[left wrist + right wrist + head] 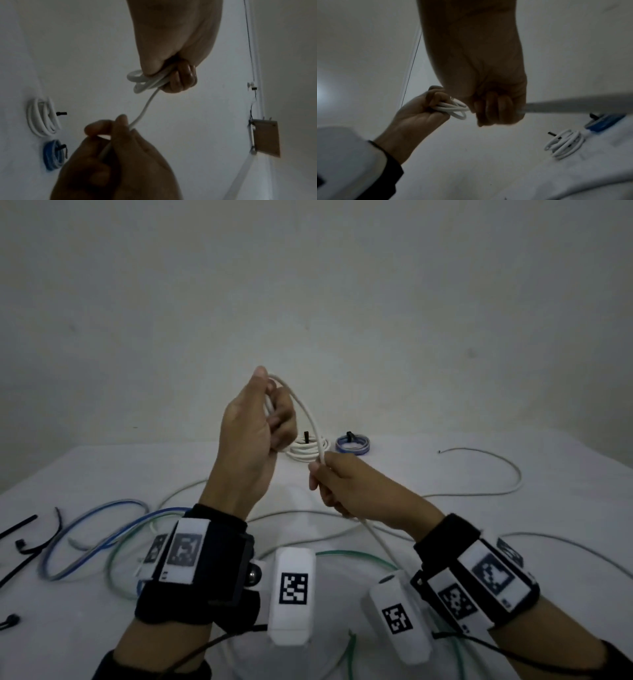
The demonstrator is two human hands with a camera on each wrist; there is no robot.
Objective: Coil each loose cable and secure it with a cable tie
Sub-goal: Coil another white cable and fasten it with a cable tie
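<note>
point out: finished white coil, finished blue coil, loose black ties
finished white coil (308,448): head view, on its front loops, behind the hands.
finished blue coil (353,445): head view, on its front rim.
loose black cable ties (20,542): head view, on one tie's head, table's left edge.

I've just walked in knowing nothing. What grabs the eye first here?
Two raised hands mid-air: the left hand grips small loops of a white cable, while the right hand pinches the same cable lower down. Behind them, at the table's far edge, lie two finished bundles, a white coil and a blue coil, each cinched by a black tie.
</note>
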